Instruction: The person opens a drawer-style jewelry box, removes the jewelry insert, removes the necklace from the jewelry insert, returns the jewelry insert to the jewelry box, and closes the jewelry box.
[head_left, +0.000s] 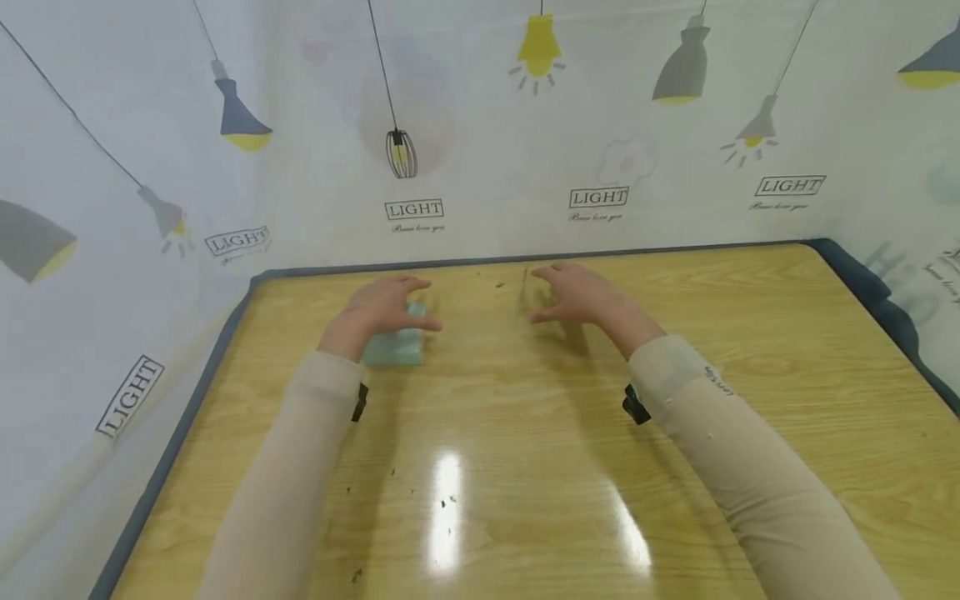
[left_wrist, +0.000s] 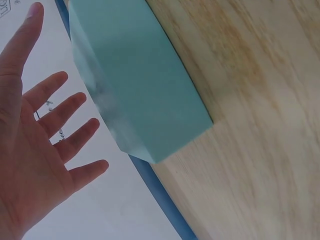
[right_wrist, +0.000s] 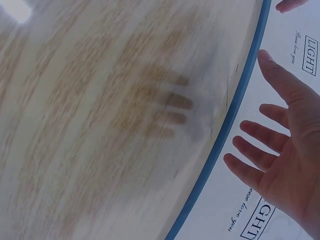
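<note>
Holding nothing, the spread fingers (left_wrist: pixel 79 139) of the left hand (head_left: pixel 382 307) hover by a pale teal block (head_left: pixel 397 348); the left wrist view shows a gap between them and it. Across from it the right hand (head_left: pixel 577 296) is just as empty, fingers apart and pointing inward, its shadow (head_left: pixel 576 339) suggesting it's lifted off the wood. Held facing each other like that, the two seem to be keeping the space between them free. The block lies below the left hand, towards the far left of the table (head_left: pixel 510 392), probably steady because a broad side is down. Beyond, a blue band (head_left: pixel 600 252) edges the tabletop, and a white lamp-printed backdrop (head_left: pixel 487 167) rises behind.
</note>
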